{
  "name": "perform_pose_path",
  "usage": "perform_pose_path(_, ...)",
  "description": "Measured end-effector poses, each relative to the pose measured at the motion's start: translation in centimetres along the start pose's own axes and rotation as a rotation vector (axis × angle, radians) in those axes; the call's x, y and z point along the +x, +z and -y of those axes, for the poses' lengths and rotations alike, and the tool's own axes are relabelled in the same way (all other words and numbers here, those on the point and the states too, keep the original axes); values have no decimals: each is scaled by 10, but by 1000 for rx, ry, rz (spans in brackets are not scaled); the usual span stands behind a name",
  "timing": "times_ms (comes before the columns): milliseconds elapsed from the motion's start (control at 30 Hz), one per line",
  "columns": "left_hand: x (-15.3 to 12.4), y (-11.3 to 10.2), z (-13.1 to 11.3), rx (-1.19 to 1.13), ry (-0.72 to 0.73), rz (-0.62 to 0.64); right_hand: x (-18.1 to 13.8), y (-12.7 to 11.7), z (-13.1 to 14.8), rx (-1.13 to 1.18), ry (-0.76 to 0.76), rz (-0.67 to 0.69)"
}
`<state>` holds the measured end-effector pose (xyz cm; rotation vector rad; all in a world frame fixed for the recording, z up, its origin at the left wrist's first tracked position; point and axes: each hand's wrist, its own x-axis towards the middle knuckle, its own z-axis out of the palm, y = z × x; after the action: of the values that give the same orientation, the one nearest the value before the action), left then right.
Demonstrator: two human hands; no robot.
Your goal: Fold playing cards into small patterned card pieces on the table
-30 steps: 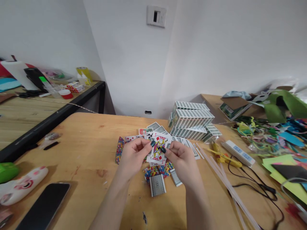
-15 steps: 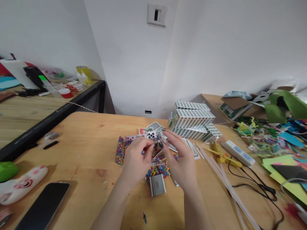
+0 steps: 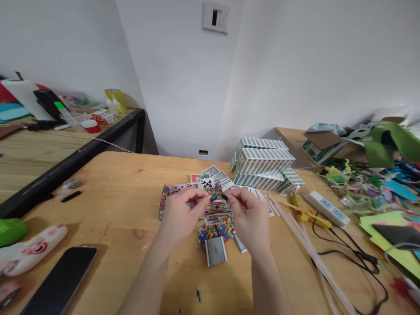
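My left hand (image 3: 182, 212) and my right hand (image 3: 249, 214) meet over the middle of the table, fingers pinched, dark nails showing. Between the fingertips is the edge of what looks like a playing card, partly hidden by them. Below it, face-patterned cards (image 3: 216, 209) stand in a structure with colourful patterned pieces (image 3: 216, 229). A club card (image 3: 206, 183) shows face up behind my fingers. Toward me, a grey-backed stack of cards (image 3: 216, 251) rests against the patterned piece. More grey-backed cards (image 3: 211, 171) are fanned at the back.
Striped card boxes (image 3: 265, 162) are piled behind at the right. Clear glue sticks (image 3: 315, 253), a yellow glue gun (image 3: 303, 212) and a power strip (image 3: 328, 210) lie on the right. A black phone (image 3: 61, 280) and a white decorated case (image 3: 36, 249) lie at the left.
My hands have drawn slightly apart and levelled, the right one turning palm-down with its fingers bent in. More of the patterned cards beneath now shows between them.
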<state>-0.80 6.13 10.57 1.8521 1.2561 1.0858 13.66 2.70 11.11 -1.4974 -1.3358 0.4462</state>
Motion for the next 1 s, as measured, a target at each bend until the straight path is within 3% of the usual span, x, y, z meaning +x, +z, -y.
perform_pose_path(100, 0, 2, 1, 13, 24, -22, 1, 1, -1, 76, 53, 35)
perform_pose_path(267, -1, 5, 6, 32, 0, -80, 2, 1, -2, 213, 158, 297)
perform_pose_path(367, 0, 4, 8, 40, -33, -60, 2, 2, -1, 277, 184, 395)
perform_pose_path(467, 1, 3, 6, 84, 23, -15, 2, 5, -1, 273, 161, 465)
perform_pose_path(767, -1, 6, -4, 216, 96, -148, -3, 21, 7, 250, 185, 348)
perform_pose_path(933, -3, 5, -5, 241, 116, -181, -5, 24, 5, 304, 190, 342)
perform_pose_path(1000, -2, 2, -3, 248, 87, -251, -5, 24, 2, 358, 241, 345)
